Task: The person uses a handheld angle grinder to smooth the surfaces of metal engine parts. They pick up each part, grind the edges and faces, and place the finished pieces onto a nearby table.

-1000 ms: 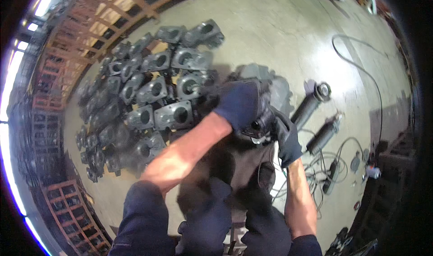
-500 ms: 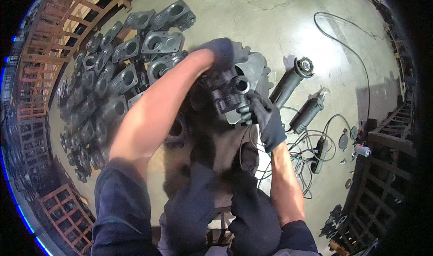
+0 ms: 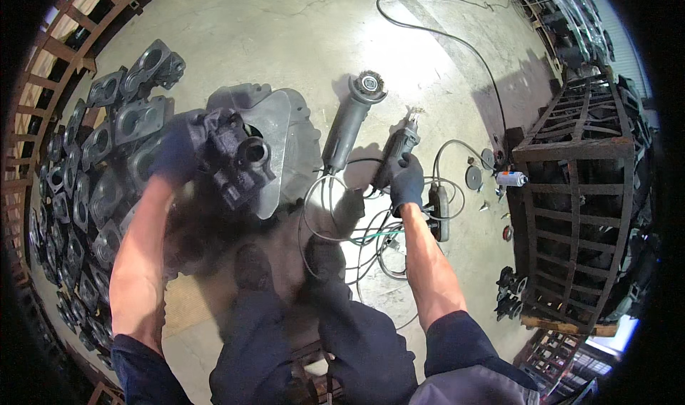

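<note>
My left hand (image 3: 175, 154), in a dark glove, grips the left side of a dark metal casting (image 3: 227, 147) with a round bored opening that faces up. Its fingers are partly hidden behind the part. Beneath the casting is a flat grey plate (image 3: 284, 130) on a larger dark casting. My right hand (image 3: 408, 182), gloved too, is closed around the body of a die grinder (image 3: 404, 142), whose bit points away from me. Left of it, an angle grinder (image 3: 346, 132) with a round wire brush lies on the floor.
Rows of dark castings (image 3: 103, 144) cover the floor at left. Tangled cables (image 3: 371, 237) and a power strip (image 3: 439, 212) lie near my right forearm. Grinding discs (image 3: 473, 177) and a spray can (image 3: 511, 179) are farther right, beside a metal cage (image 3: 571, 212).
My right hand has left the casting and moved right onto the die grinder. My left hand still holds the casting. The whole view has turned toward the right.
</note>
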### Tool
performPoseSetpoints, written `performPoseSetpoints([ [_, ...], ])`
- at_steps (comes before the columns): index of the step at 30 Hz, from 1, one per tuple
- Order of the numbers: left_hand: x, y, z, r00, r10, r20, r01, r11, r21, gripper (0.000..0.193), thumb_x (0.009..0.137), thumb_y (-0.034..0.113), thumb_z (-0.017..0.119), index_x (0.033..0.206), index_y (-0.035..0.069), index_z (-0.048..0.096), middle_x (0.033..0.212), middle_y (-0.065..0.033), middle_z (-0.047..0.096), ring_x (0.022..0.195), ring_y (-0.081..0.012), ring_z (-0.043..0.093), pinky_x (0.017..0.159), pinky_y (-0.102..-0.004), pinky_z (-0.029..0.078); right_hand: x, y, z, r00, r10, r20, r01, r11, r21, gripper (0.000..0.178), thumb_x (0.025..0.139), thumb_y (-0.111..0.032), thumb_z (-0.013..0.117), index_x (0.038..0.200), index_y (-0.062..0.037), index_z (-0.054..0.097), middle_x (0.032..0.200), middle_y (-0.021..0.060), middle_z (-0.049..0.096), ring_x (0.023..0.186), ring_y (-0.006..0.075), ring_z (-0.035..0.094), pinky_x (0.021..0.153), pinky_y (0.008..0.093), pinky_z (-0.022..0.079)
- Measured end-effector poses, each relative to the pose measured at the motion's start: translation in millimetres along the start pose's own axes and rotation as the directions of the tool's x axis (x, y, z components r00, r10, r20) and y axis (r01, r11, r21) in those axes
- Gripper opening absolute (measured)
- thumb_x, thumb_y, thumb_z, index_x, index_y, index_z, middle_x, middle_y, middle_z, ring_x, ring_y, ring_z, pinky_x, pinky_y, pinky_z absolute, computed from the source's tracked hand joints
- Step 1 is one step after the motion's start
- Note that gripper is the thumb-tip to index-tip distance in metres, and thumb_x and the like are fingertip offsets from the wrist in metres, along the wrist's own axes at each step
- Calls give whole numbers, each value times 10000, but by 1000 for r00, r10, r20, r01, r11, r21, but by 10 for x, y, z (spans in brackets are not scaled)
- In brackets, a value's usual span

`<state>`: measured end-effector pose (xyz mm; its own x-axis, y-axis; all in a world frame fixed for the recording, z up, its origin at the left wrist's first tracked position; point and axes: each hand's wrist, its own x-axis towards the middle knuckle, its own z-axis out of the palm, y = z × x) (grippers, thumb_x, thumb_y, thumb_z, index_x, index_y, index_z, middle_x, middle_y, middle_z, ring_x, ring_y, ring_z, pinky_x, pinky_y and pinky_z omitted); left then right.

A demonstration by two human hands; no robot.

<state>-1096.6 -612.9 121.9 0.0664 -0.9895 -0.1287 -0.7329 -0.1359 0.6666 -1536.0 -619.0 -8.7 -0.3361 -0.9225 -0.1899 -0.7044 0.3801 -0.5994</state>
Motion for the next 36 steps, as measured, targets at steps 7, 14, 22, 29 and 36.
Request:
performPoseSetpoints([
  [7,-138,47,-47,991,10,-132,-11,1000,-6,270,1002,211,557,1144,12,671,1108,-177,700,1047,-311,652,953,-390,471,616,-298,857,975,110,192,-142,976,162,786,805,-496,746,1287,93,550,1140,278,681,1029,348,683,868,397,517],
  [14,-1005,1017,124,894,257,-367,-344,918,-195,249,909,136,637,1139,45,666,963,-154,686,881,-321,669,780,-413,518,563,-907,1040,893,279,354,-312,949,38,614,687,-430,800,1020,74,687,867,153,720,781,300,700,696,401,539],
  [22,-1276,1173,1633,992,105,66,-42,788,-614,585,878,284,711,1338,-3,490,1101,-251,669,1006,-378,668,882,-438,521,23,-263,570,985,-93,147,-10,812,584,476,778,-290,732,1098,41,612,817,83,647,671,245,635,643,349,529],
  [29,-1303,1300,1786,903,-28,429,296,762,-575,1004,709,457,860,1360,-111,347,1130,-315,646,1053,-397,670,903,-445,529,-1346,-1173,-455,930,-219,295,-16,778,628,411,872,-279,613,1131,35,561,945,117,668,808,229,681,741,351,547],
  [36,-1490,1359,1348,665,581,470,224,445,-867,652,818,424,805,1249,-18,596,1091,-74,693,983,-122,623,894,-308,521,-1477,-1541,-876,776,-439,453,-380,247,891,807,962,-636,443,1359,66,471,1119,222,673,1001,363,665,933,458,533],
])
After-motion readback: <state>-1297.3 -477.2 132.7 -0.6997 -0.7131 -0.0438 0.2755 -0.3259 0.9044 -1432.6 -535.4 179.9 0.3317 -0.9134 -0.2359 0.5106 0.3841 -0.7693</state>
